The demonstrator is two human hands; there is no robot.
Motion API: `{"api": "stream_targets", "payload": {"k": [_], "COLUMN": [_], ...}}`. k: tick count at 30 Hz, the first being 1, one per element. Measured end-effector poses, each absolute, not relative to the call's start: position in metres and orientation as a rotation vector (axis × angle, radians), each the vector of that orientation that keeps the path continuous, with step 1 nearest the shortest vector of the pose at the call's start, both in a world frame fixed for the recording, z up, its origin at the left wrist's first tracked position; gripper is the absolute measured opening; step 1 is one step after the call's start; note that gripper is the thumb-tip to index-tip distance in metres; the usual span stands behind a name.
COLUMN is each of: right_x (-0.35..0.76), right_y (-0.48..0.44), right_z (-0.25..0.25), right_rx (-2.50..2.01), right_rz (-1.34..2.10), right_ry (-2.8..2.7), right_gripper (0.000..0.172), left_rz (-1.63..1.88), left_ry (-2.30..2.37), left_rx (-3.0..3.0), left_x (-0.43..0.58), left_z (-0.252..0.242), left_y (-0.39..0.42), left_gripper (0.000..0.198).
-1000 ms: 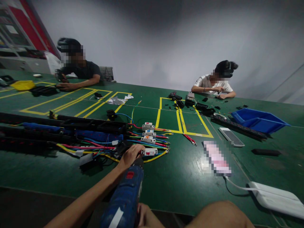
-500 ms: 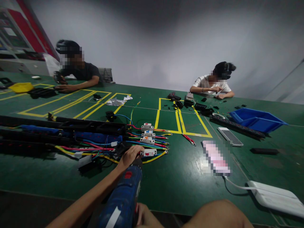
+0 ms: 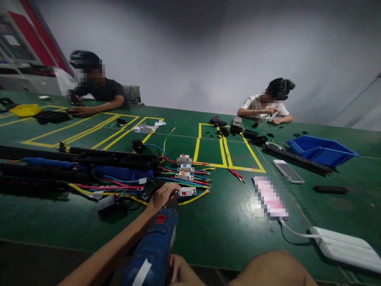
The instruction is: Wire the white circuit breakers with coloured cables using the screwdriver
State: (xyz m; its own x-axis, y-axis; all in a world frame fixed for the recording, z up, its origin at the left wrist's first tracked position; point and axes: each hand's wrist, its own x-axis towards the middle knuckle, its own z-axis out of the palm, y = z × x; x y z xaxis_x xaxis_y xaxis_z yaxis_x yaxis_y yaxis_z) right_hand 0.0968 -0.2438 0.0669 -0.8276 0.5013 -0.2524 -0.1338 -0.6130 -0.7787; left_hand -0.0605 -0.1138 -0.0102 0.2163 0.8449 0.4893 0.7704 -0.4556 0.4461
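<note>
My right hand [image 3: 182,271] is wrapped around the grip of a blue cordless drill [image 3: 154,242], which points away from me. The drill's dark chuck [image 3: 172,203] reaches the near side of a white circuit breaker [image 3: 187,191]; its tip is hidden. My left hand [image 3: 163,195] is closed at that breaker's left end, where red shows by the fingertips; exactly what they pinch is partly hidden. A yellow wire [image 3: 195,198] with a ring lug curves around the breaker. Several similar breakers [image 3: 184,175] lie behind it, wired to long black power strips [image 3: 119,161].
To the right lie a phone [image 3: 270,198] cabled to a white power bank [image 3: 345,244], a second phone [image 3: 288,171] and a blue bin [image 3: 323,151]. A red lugged wire [image 3: 236,174] rests ahead. Two people [image 3: 108,93] work across the green table [image 3: 232,222].
Almost nothing differs. The drill and both hands stay in place, with only a very slight shift of the view.
</note>
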Motion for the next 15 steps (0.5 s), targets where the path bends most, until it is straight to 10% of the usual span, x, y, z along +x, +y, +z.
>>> {"api": "stream_targets", "payload": {"k": [15], "right_x": [0.079], "right_y": [-0.232], "right_z": [0.08], "right_rx": [-0.648], "right_rz": [2.585], "right_ry": [-1.169], "right_gripper": [0.07], "left_rz": [1.054], "left_ry": [1.554], "left_rx": [2.342], "left_x": [-0.061], "left_z": [-0.012], "left_y": [-0.114], "left_gripper": [0.021]}}
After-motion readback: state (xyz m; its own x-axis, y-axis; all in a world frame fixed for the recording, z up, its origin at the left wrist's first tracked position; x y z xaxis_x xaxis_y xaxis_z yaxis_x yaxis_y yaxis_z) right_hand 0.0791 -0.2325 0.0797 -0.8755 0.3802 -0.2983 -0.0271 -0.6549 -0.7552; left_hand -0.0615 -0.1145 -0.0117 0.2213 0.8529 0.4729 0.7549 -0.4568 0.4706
